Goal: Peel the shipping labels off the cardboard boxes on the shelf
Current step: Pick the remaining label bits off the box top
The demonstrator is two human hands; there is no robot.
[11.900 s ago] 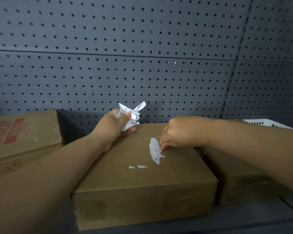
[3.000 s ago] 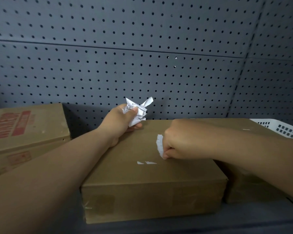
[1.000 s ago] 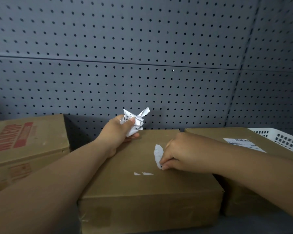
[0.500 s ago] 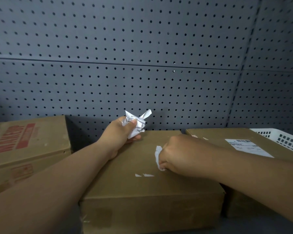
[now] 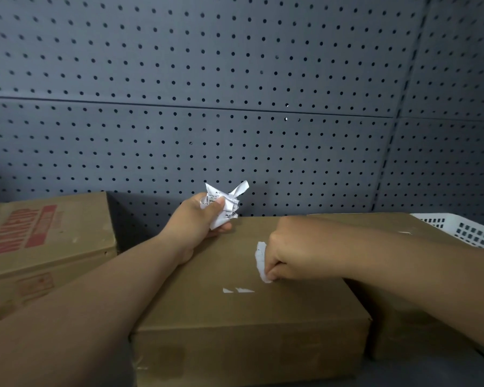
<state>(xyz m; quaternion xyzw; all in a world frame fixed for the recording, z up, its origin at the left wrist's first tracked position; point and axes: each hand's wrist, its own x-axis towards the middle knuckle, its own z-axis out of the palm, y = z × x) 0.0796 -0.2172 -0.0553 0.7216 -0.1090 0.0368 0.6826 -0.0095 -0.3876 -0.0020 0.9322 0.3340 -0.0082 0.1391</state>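
Our left grip [image 5: 194, 222] clutched a crumpled label wad [image 5: 225, 205] over the middle cardboard box [image 5: 235, 317], near its back edge; our right grip [image 5: 291, 255] pinched the white label remnant [image 5: 260, 256] stuck on that box's top.

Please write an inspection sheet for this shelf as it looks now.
Surface: grey shelf, visible at lower right.
Job's things: middle box bears a white label strip and two scraps; left box has red print; right box partly hidden by arm.
Clutter: white basket, far right.
Hands: left hand grips a label wad; right hand pinches the strip.
Cables: nothing seen.
Surroundings: grey pegboard.
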